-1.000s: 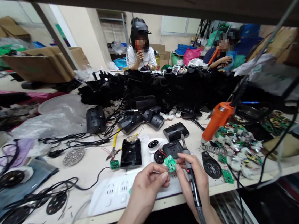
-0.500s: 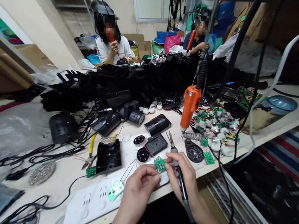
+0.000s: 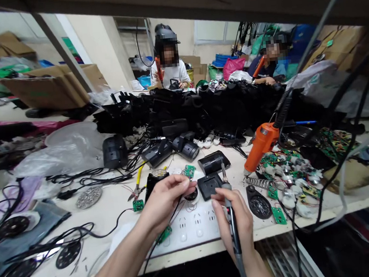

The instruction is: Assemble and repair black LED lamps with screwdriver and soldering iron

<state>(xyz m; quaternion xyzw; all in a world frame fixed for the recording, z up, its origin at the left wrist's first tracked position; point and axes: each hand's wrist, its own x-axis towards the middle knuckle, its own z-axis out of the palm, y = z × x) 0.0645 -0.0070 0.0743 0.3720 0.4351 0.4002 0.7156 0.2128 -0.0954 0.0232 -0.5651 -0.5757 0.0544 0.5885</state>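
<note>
My left hand [image 3: 166, 200] is closed in a pinch above the white power strip [image 3: 192, 232]. A thin black cable [image 3: 166, 229] runs up from the bench edge into its fingers; the cable's end is hidden. Just beyond the fingertips is a small green circuit board [image 3: 189, 171]. My right hand [image 3: 235, 216] grips a soldering iron [image 3: 232, 220] like a pen, its tip pointing up and away. Between the hands lie a black plastic housing [image 3: 209, 186] and a dark round disc [image 3: 192, 194]. Another green board [image 3: 165, 234] sits under my left forearm.
An orange power tool [image 3: 261, 147] hangs on a spring at right, beside piled circuit boards [image 3: 291, 176]. Yellow-handled cutters [image 3: 139, 177] lie left. Black housings [image 3: 185, 147] and a dark heap [image 3: 207, 106] stretch behind. Two people [image 3: 172, 72] [image 3: 268, 64] work across the bench.
The green board between my hands is now beyond my left fingertips. The black cable has come into my left hand. My right hand still holds the soldering iron; the view has shifted left.
</note>
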